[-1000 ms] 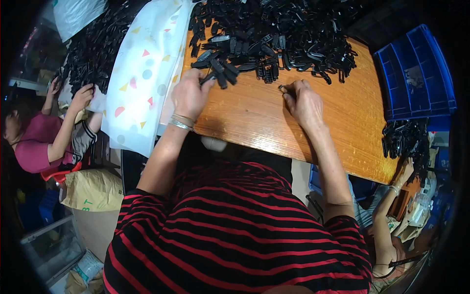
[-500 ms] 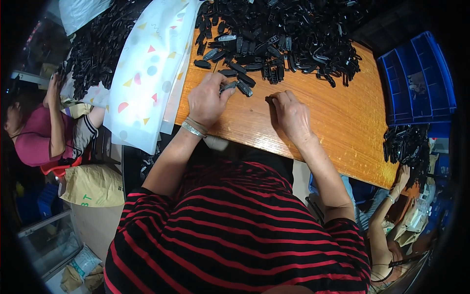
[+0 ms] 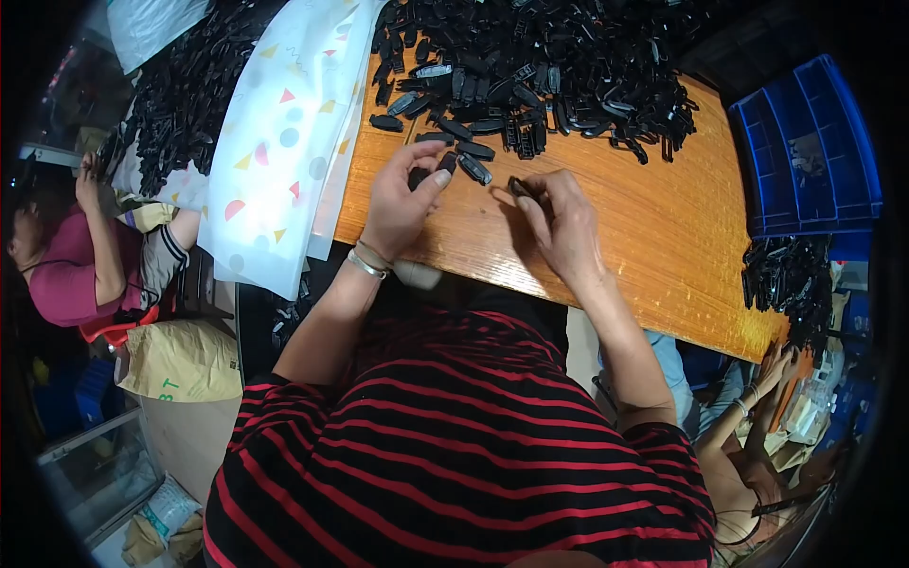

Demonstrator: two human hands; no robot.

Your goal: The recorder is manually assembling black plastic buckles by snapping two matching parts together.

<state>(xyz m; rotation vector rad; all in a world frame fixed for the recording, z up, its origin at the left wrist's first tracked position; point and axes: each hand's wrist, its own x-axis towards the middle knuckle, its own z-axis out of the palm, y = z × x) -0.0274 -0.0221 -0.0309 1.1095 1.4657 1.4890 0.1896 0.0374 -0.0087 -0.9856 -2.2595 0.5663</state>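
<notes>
My left hand (image 3: pixel 396 206) is closed on a small oblong black plastic part (image 3: pixel 447 165), held between thumb and fingers just above the table. To its right, my right hand (image 3: pixel 572 227) pinches a small dark plastic piece (image 3: pixel 517 186), partly hidden by the fingers. Loose on the wood between and beyond my hands lie several similar black parts, the nearest being a shiny oblong one (image 3: pixel 474 169). Behind them spreads a large heap of black plastic parts (image 3: pixel 587 57). The exact kind of these parts is too small to make out.
The wooden table (image 3: pixel 653 237) carries a patterned translucent sheet (image 3: pixel 265 180) at its left. A blue crate (image 3: pixel 805 151) stands at the right edge, near more black parts (image 3: pixel 786 279). Co-workers sit at both sides. A tan sack (image 3: pixel 180 360) stands lower left.
My left hand has turned, its thumb now lying over the held part. My right hand has tilted, showing more of its dark piece. The co-workers' hands have shifted.
</notes>
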